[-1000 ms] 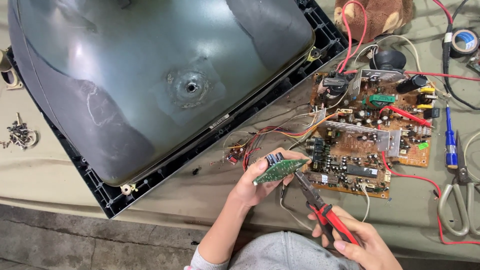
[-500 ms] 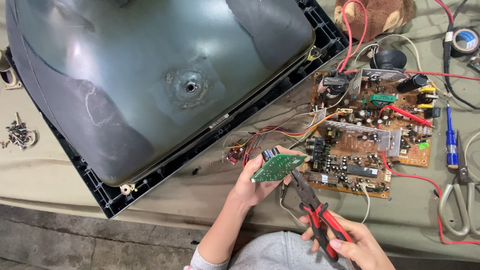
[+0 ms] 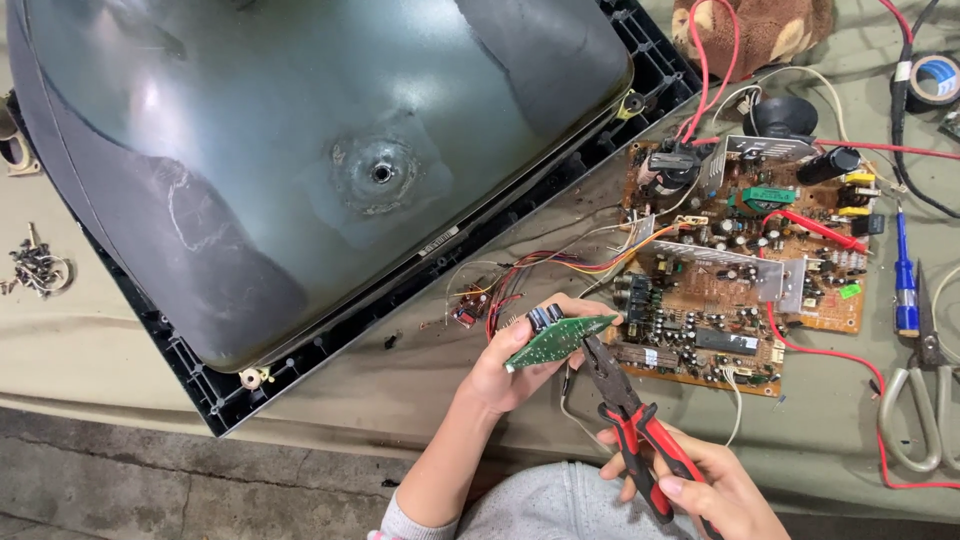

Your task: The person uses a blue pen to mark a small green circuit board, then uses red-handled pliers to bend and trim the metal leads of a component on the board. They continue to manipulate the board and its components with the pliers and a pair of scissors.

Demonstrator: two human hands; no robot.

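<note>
two hands: both busy over the cloth-covered bench (image 3: 420, 400)
9 o'clock: loose screws (image 3: 35, 270)
11 o'clock: picture tube (image 3: 300, 150), face down in its black frame
left hand (image 3: 505, 365): closed around small green board (image 3: 555, 340), held at 6 o'clock
right hand (image 3: 700, 490): wrapped on red-handled pliers (image 3: 625, 405), tips touching the board's edge
3 o'clock: brown main board (image 3: 740, 260), scissors (image 3: 925, 400) beyond
step: seemingly nipping or pulling a lead off the small board
next: likely a steady hold, precise bite

Cloth-covered table (image 3: 420, 385) under picture tube (image 3: 300, 150), circuit board (image 3: 740, 270), scissors (image 3: 925, 400).
</note>
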